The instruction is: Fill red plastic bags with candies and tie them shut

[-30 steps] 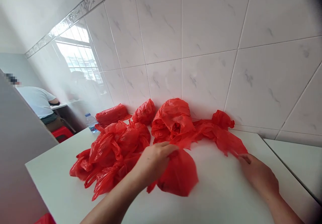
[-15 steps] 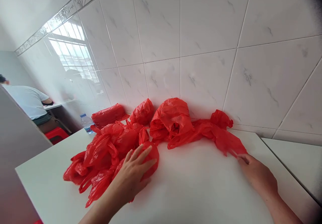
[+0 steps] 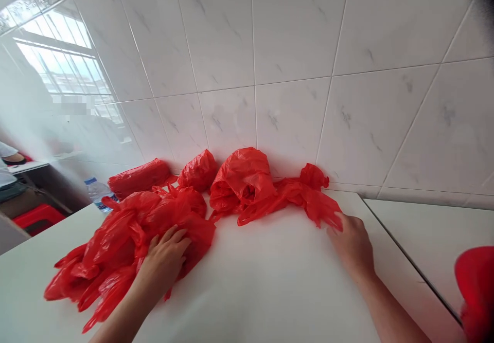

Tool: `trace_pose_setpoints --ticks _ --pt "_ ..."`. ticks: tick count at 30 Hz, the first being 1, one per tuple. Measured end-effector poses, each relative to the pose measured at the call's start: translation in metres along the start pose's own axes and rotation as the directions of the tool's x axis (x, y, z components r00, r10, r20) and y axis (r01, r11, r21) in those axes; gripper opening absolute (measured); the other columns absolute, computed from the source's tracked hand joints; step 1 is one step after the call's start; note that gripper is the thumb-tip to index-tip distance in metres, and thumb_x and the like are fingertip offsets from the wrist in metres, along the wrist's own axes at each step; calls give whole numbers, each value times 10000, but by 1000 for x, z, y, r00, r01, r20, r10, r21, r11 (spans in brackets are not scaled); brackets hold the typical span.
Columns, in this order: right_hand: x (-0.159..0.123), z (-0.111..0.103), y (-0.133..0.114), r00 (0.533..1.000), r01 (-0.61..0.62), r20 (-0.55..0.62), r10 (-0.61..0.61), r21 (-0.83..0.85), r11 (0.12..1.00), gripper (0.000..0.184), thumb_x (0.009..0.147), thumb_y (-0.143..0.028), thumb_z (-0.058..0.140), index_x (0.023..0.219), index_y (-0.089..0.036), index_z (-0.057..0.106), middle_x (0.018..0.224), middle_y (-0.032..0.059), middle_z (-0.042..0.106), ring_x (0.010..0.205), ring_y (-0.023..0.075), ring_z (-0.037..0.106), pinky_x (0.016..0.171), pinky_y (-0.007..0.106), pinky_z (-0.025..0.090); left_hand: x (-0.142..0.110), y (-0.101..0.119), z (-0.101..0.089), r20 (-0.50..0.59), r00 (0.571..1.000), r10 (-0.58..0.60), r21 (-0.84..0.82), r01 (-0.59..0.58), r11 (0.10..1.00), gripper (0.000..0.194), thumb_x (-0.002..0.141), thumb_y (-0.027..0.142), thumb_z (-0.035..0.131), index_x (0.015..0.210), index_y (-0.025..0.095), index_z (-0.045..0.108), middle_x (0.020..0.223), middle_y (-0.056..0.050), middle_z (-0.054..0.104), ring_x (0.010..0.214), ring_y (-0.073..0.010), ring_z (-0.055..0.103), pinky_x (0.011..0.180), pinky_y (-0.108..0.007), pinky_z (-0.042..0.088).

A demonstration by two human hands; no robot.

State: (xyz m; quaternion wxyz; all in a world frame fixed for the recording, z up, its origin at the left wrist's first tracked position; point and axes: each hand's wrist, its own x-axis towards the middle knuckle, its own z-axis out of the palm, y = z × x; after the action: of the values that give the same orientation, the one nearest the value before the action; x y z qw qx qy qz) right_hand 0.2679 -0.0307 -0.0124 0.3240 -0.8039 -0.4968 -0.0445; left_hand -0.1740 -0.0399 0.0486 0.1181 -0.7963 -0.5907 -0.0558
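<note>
Head view: red bags (image 3: 119, 235), contents unclear

Noted crinkled, glossy plastic on red bags (image 3: 119, 235); smooth, glazed wall tiles (image 3: 289, 34); smooth, low-sheen tabletop (image 3: 270, 276); clear plastic bottle (image 3: 95, 192).

Glossy, crumpled red plastic bags (image 3: 119, 235) lie in an overlapping heap on a white surface (image 3: 270, 286), loose ends splayed, while a limp length of red plastic (image 3: 299, 194) trails rightward to a ragged end.
</note>
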Motion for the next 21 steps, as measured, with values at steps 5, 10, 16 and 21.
trace_pose_setpoints --ticks 5,10,16,21 --pt "-2 17 -1 993 116 46 -111 -122 986 604 826 -403 491 1369 -156 398 1393 138 418 1261 284 393 942 390 396 -1 -3 6 29 999 -17 33 16 999 342 762 133 487 1041 226 662 1285 -120 563 1293 -385 389 970 -617 316" --pt "-4 10 -3 991 -40 120 56 -133 990 567 844 -371 472 1353 -126 425 1180 175 575 1070 332 513 819 431 402 2 22 9 -206 973 102 -92 -123 988 242 830 265 530 1053 242 621 1319 -119 518 1316 -353 363 1028 -606 295" --pt "-2 -3 3 979 -153 144 143 60 986 266 805 -223 421 948 -214 645 783 66 650 750 240 571 624 316 371 21 90 3 -121 912 392 -481 -399 781 364 821 165 561 1166 282 543 1415 -93 415 1186 -258 522 950 -419 475" --pt "1 -5 13 947 -321 82 311 315 893 269 824 -353 349 791 -225 583 635 0 586 532 168 496 491 259 316 62 153 18 -80 829 554 -566 -495 659 663 734 227 699 1339 309 442 1513 -104 306 1347 -315 348 1041 -495 382"
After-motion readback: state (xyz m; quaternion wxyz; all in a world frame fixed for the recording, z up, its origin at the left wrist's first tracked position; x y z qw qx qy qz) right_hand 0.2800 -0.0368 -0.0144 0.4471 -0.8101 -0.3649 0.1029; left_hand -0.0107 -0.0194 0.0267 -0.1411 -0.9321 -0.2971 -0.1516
